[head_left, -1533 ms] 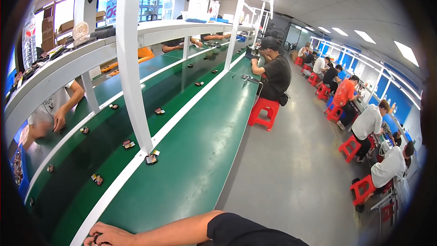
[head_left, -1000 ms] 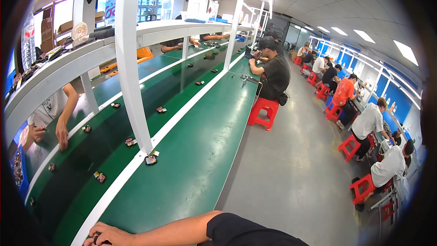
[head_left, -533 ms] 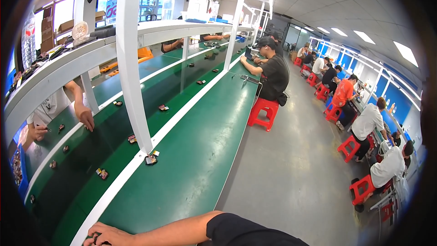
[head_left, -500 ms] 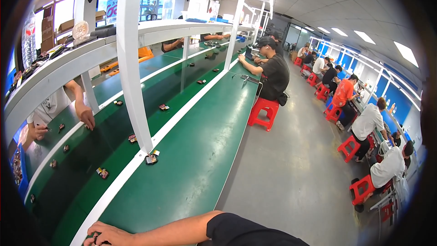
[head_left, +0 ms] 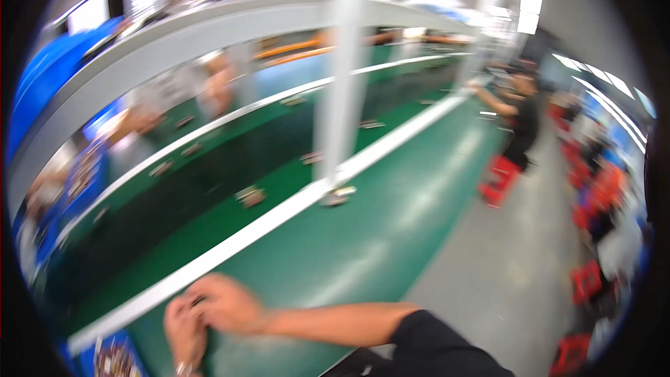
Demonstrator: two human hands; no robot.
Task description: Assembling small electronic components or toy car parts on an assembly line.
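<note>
Two bare hands meet over the near end of a green surface, the left hand at the left and the right hand coming across from the other side. Both are closed, fingers curled together on a small dark object held between them; blur hides what kind it is. A shiny band circles the left wrist, and a black sleeve covers the right upper arm.

Just left of the hands sits a blue parts bin filled with small pieces. Directly beyond them runs a white rail, and past that a green conveyor belt carrying several small components, the nearest ahead and to the right of the hands. Farther ahead, a white post rises from the rail, with another small component beside its foot.

Across the belt from the hands, a co-worker's forearm shows below a pale shelf. Well away to the right, a person in black sits on a red stool.
</note>
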